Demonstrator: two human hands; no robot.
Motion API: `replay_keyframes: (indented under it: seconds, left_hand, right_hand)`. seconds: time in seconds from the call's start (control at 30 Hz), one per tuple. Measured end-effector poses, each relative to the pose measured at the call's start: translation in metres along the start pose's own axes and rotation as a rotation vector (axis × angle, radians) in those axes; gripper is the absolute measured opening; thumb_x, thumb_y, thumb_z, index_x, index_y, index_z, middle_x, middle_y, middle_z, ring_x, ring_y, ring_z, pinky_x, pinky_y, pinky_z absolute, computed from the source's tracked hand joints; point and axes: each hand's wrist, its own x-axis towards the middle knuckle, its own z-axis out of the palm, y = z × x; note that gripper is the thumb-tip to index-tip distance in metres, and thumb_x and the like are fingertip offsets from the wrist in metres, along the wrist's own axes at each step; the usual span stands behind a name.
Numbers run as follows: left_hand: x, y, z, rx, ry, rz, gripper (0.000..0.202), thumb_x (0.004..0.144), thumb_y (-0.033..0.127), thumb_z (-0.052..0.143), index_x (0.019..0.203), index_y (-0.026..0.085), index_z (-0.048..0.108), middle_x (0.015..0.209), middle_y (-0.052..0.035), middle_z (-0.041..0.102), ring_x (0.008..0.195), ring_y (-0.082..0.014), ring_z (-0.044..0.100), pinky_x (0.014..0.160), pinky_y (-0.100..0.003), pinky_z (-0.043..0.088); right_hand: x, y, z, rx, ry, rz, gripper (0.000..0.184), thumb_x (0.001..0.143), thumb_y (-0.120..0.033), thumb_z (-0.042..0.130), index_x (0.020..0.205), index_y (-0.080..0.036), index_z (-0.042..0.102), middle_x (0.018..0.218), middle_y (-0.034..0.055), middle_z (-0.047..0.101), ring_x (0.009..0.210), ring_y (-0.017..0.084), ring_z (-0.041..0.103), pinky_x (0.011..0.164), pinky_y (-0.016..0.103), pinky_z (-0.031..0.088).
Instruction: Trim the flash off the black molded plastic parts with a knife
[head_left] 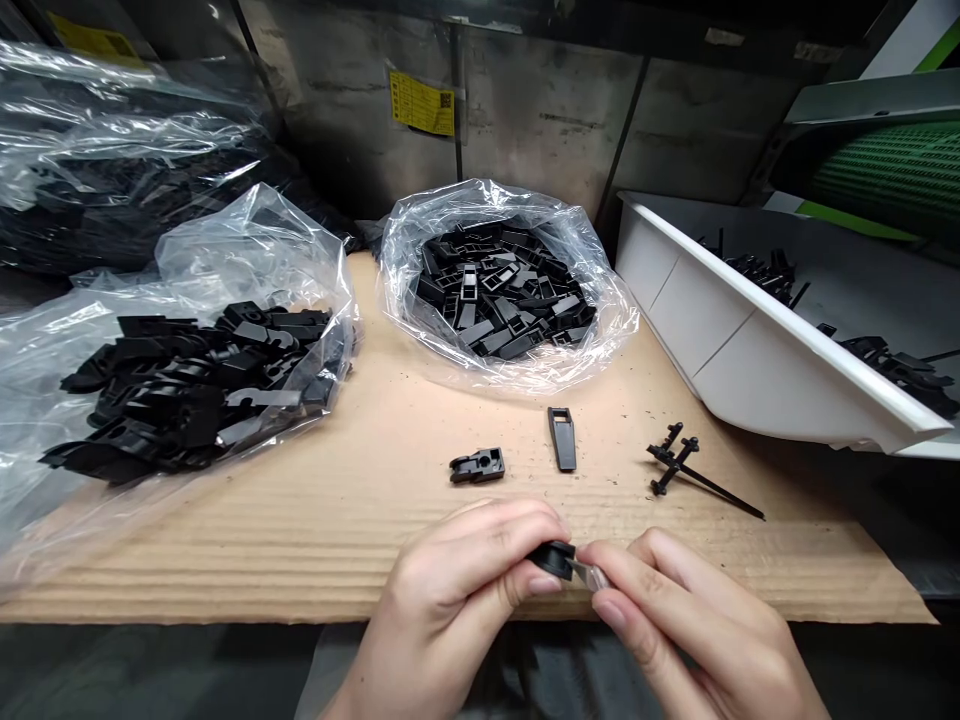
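My left hand (457,600) pinches a small black plastic part (553,558) with a rounded end, above the front edge of the cardboard. My right hand (690,620) is closed on a small blade (589,573) whose grip looks clear or wrapped; its metal tip meets the right side of the part. Just beyond my hands lie a black plastic piece (478,466) with a hole and a flat, tapered black piece (562,438) with a square opening. Further right is a thin black moulding sprue (679,462) with a long stem.
Cardboard (405,420) covers the worktop. An open clear bag (502,290) of black pieces stands at the back, another bag (202,380) spills parts at left. A white bin (720,330) with black scraps rises at right. Bagged parts (112,170) are heaped far left.
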Motion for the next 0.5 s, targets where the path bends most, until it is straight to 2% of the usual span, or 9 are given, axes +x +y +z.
replay_keyframes:
  seconds: [0.1,0.23,0.4,0.5]
  left_hand:
    - [0.002,0.000,-0.001,-0.028,-0.020,-0.034,0.018,0.081,0.010,0.057,0.091,0.023,0.066,0.084,0.0021,0.069,0.077,-0.0124,0.064,0.069,-0.014,0.049]
    - [0.002,-0.001,-0.002,-0.035,-0.071,-0.107,0.014,0.084,0.018,0.055,0.087,0.021,0.068,0.079,0.0002,0.070,0.066,-0.0138,0.064,0.058,-0.017,0.049]
    - [0.001,0.002,-0.003,-0.055,-0.100,-0.184,0.012,0.083,0.021,0.056,0.084,0.019,0.068,0.081,0.0000,0.070,0.069,-0.0149,0.064,0.061,-0.018,0.049]
    - [0.003,0.004,-0.005,-0.088,-0.166,-0.225,0.013,0.083,0.020,0.055,0.079,0.018,0.068,0.075,-0.0007,0.069,0.068,-0.0161,0.064,0.061,-0.020,0.050]
  right_hand:
    - [-0.002,0.001,0.005,-0.025,0.073,-0.012,0.019,0.082,-0.017,0.051,0.100,-0.019,0.058,0.063,0.0012,0.046,0.053,0.011,0.045,0.049,0.023,0.038]
    - [-0.004,0.000,0.015,-0.071,0.234,-0.025,0.018,0.081,-0.016,0.051,0.097,-0.020,0.058,0.062,0.0025,0.049,0.055,0.013,0.045,0.052,0.025,0.036]
    - [-0.004,-0.001,0.023,-0.188,0.356,-0.042,0.017,0.079,-0.016,0.055,0.095,-0.019,0.060,0.064,0.0036,0.054,0.058,0.013,0.046,0.054,0.027,0.034]
    - [-0.003,0.001,0.021,-0.227,0.386,-0.008,0.027,0.078,-0.013,0.057,0.104,-0.022,0.059,0.070,0.0041,0.055,0.065,0.016,0.050,0.059,0.029,0.038]
